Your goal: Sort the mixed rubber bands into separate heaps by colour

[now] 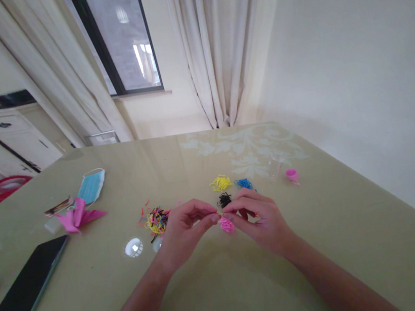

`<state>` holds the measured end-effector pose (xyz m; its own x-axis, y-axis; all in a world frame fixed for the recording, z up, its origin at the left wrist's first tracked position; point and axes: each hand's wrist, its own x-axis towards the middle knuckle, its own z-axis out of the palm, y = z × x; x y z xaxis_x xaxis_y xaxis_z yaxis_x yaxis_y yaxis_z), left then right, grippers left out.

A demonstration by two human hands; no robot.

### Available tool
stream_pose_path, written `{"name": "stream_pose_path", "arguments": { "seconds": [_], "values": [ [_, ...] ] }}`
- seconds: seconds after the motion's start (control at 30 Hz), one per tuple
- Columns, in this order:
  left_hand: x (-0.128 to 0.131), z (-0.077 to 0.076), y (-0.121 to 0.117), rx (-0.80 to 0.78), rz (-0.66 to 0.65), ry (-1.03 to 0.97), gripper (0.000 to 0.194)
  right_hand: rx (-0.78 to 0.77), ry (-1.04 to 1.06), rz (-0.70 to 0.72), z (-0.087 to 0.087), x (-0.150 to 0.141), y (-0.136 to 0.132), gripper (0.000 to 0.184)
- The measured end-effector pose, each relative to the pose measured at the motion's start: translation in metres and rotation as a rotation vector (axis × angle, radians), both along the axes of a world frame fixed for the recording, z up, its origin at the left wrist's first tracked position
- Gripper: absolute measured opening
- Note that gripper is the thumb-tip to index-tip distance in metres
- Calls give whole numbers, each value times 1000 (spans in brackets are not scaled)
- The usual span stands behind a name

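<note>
My left hand (pixel 186 229) and my right hand (pixel 259 217) meet over the table, each pinching with thumb and index finger. Between the fingertips stretches a tiny yellowish rubber band (pixel 221 214), mostly covered by the fingers. Just under it lies a pile of pink rubber bands (pixel 227 225). Beyond the fingertips are a black pile (pixel 224 199), a yellow pile (pixel 221 183) and a blue pile (pixel 244 185), the blue one close behind my right hand. A mixed-colour heap of rubber bands (pixel 157 219) sits left of my left hand, which partly hides it.
To the left lie a pink folded paper shape (pixel 78 218), a blue face mask (pixel 92 186) and a dark tablet-like device (pixel 27 283). A clear round piece (pixel 133 247) rests near my left wrist. A small pink cup (pixel 291 175) stands at right on the table (pixel 335 225), beside the wall.
</note>
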<state>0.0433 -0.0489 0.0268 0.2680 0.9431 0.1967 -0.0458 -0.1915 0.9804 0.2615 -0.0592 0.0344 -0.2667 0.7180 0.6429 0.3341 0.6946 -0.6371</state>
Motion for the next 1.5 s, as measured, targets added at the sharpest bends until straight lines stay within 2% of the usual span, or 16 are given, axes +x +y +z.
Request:
{"name": "stream_pose_path", "arguments": {
  "seconds": [0.1, 0.2, 0.27, 0.37, 0.43, 0.53, 0.73, 0.87, 0.97, 1.07, 1.23, 1.33, 1.5],
  "values": [
    [-1, 1, 2, 12, -13, 23, 27, -34, 35, -3, 1, 1, 1, 6],
    [-9, 0, 11, 74, 81, 152, 31, -92, 107, -10, 3, 5, 3, 6],
    [-18, -3, 19, 144, 209, 382, 31, -107, 132, -23, 2, 8, 6, 7],
    [-32, -12, 31, 246, 358, 898, 23, -86, 122, -74, -4, 12, 14, 11],
    [-39, -18, 36, 244, 356, 1152, 19, -62, 89, -131, -10, 15, 21, 15],
    [-40, -24, 41, 197, 304, 1285, 20, -37, 3, -243, -19, 21, 36, 19],
    [-33, -23, 44, 192, 309, 1253, 22, -116, -331, -420, -30, 24, 81, 17],
    [-31, -22, 46, 213, 371, 1183, 21, -122, -387, -434, -32, 16, 109, 16],
    [-32, -21, 48, 224, 417, 1116, 23, -109, -395, -454, -32, 14, 117, 20],
    [-30, -19, 48, 254, 405, 964, 23, -77, -379, -460, -32, 18, 105, 22],
    [-18, -17, 39, 354, 237, 486, 18, -5, -282, -364, -36, 21, 62, 25],
    [-11, -17, 30, 334, 159, 372, 19, -19, -174, -266, -35, 14, 42, 22],
    [-9, -20, 24, 189, 134, 281, 19, -1, -120, -82, -28, 1, 28, 23]
  ]
}}
